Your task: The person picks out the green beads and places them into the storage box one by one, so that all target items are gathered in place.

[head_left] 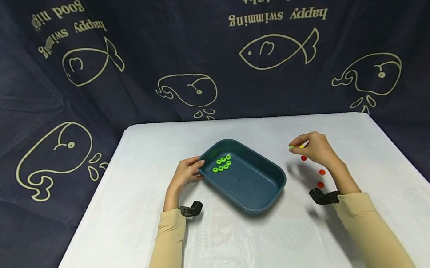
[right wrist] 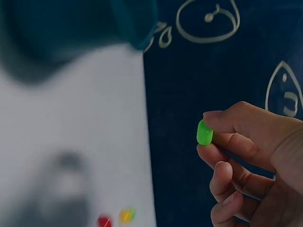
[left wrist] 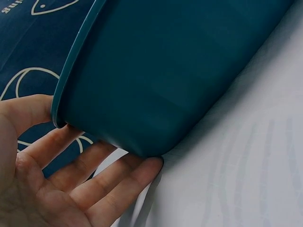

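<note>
A dark teal plastic basin [head_left: 238, 180] stands at a slant in the middle of the white table. At its left end my left hand [head_left: 182, 173] grips the rim; in the left wrist view the thumb lies over the rim [left wrist: 71, 61] and the fingers touch the outer wall and bottom corner. Several green beads [head_left: 221, 168] lie inside, toward the far left end. Right of the basin, above the table, my right hand [head_left: 317, 148] pinches a green bead [right wrist: 204, 133] between thumb and fingertips. Close under it are a yellow bead [right wrist: 126, 215] and a red bead [right wrist: 104, 221].
Other red beads [head_left: 322, 172] lie on the white table [head_left: 130, 233] beneath my right forearm. A dark curtain [head_left: 202, 28] with fish and whale drawings hangs behind the table. Each wrist wears a black camera band [head_left: 192, 209].
</note>
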Demonstrator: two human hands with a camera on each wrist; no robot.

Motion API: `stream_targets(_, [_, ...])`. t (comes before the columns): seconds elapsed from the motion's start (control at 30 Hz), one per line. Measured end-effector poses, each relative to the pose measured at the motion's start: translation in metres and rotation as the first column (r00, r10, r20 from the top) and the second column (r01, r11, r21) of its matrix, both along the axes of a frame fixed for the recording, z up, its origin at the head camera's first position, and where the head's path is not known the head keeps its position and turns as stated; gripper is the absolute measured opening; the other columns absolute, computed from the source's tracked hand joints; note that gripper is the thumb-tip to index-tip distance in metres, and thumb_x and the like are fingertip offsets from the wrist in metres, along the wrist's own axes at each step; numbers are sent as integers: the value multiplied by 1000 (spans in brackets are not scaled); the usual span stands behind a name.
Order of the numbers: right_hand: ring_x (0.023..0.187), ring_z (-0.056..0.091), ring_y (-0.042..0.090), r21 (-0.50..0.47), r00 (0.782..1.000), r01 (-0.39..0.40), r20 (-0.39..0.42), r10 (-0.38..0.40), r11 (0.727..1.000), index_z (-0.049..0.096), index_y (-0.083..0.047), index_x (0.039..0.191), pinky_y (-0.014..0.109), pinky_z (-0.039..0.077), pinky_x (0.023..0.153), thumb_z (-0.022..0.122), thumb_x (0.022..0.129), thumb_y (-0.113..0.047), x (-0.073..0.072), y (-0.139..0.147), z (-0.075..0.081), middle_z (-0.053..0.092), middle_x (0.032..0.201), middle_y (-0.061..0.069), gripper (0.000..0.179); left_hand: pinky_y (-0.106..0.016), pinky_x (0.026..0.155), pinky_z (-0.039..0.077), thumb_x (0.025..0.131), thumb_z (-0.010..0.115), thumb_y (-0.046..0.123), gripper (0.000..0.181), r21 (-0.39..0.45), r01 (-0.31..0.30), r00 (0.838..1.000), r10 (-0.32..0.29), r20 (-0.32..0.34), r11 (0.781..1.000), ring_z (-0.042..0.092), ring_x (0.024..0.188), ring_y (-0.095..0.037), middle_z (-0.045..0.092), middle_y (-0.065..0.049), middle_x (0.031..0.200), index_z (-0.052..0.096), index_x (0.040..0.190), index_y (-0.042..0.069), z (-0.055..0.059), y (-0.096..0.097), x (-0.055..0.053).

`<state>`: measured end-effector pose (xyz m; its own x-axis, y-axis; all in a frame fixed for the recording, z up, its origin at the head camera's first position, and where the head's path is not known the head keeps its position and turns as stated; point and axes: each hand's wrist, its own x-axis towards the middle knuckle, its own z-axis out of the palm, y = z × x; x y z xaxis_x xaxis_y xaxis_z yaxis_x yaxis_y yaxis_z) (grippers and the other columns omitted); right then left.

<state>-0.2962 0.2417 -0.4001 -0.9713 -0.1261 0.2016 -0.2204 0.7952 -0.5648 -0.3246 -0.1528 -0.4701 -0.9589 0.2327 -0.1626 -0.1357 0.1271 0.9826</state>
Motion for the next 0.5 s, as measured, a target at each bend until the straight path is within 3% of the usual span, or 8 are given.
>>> stream_targets(0.27, [74,65,25,-2,994,-104,-31,104,995,75,-7,93,27,52,57,73,81,-17,-22,-60,28,73,89,12,16,-41,87,57,96,54,21,46,-5,6,1000,-6,-4,1000,70,85,-15,54,-29,129,47,137,0,-2,-2,-2])
stream_targets(0.5, [76,65,24,5,977,-213,-23,213,977,76,-8,92,33,54,63,74,80,-17,-38,-112,37,73,88,10,15,-47,91,54,96,55,21,46,4,11,1000,-11,-6,1000,67,100,-32,54,-30,128,48,136,-1,-2,-2,-3])
